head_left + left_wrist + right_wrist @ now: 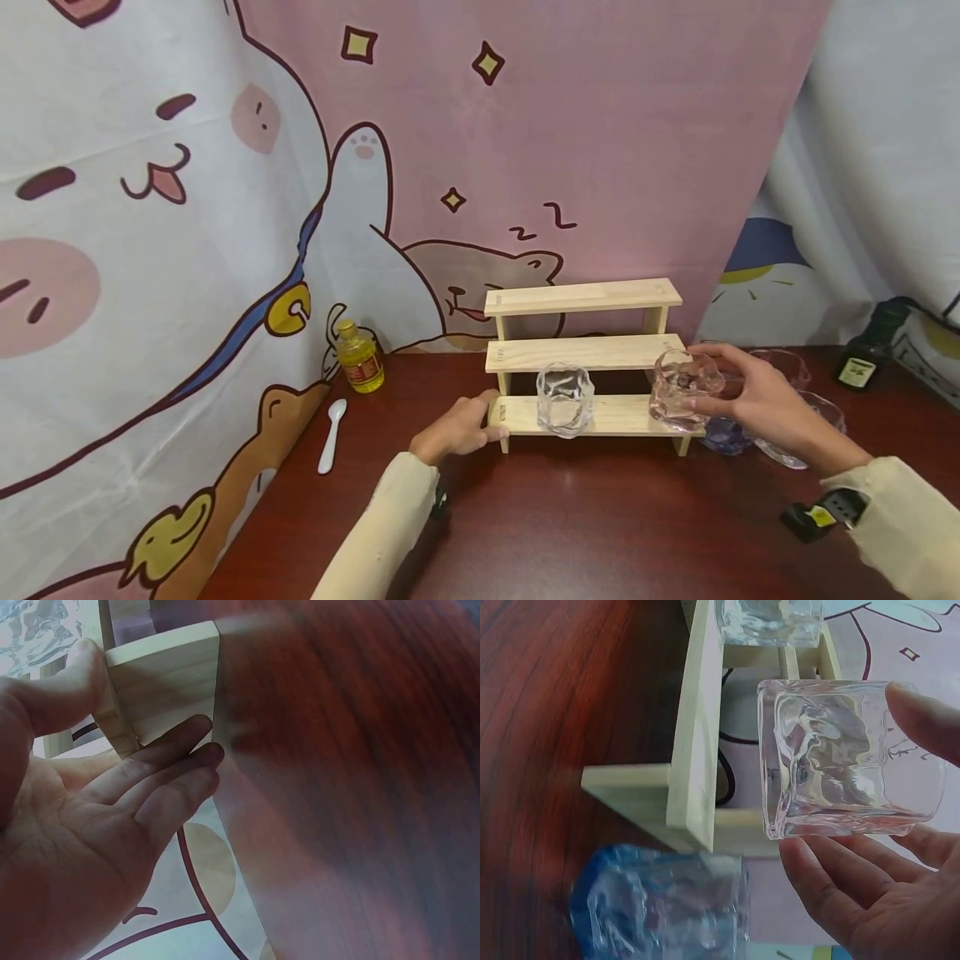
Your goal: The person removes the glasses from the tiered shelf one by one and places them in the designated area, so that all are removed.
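Observation:
My right hand [757, 400] holds a clear, faintly pink glass cup [840, 765] between thumb and fingers. In the right wrist view the cup's base shows a gap from the shelf board. At the left end of the three-step wooden display rack [585, 353], my left hand [461, 425] grips the lowest board, thumb at its front edge; the left wrist view shows its other fingers [172, 746] along the rack's side. A wavy clear glass cup [565, 402] stands on that lowest step, left of the held one.
A bluish glass cup [660, 900] and other clear glassware [825, 408] stand right of the rack, partly behind my right hand. A dark bottle [862, 354] is at the far right. On the left are a yellow oil bottle [361, 358] and a white spoon [331, 437]. Printed cloth hangs behind.

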{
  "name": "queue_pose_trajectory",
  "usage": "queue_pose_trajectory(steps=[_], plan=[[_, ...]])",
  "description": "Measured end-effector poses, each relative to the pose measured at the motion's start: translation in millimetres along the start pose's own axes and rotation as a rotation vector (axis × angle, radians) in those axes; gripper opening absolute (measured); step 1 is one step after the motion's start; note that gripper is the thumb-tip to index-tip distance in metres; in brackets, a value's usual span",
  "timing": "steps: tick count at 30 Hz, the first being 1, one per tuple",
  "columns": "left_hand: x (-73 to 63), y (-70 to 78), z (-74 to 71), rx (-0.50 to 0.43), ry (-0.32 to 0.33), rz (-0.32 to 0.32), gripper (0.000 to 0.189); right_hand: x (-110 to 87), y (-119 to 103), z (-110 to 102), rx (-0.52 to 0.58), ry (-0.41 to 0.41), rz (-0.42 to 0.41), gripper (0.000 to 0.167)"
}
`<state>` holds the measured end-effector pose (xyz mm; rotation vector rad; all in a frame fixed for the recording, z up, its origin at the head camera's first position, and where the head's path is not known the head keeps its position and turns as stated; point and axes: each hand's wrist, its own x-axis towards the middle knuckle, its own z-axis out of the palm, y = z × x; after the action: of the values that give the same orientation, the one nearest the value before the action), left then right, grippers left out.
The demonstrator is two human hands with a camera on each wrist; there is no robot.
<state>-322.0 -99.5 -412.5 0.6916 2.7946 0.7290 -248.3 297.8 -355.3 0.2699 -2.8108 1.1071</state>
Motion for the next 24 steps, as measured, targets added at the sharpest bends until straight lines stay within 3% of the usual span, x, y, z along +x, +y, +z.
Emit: queue_pose_trajectory(steps=[12, 24], plan=[[-0.5, -0.9, 2.7, -0.006, -0.001, 0.008, 0.052, -1.6, 10, -29, -0.081, 0.091, 0.010, 0.081], [0.5, 1.3, -0.1, -0.018, -0.004, -0.001, 0.051, 12.2, 11, -56, -0.071, 0.082, 0.057, 0.089]])
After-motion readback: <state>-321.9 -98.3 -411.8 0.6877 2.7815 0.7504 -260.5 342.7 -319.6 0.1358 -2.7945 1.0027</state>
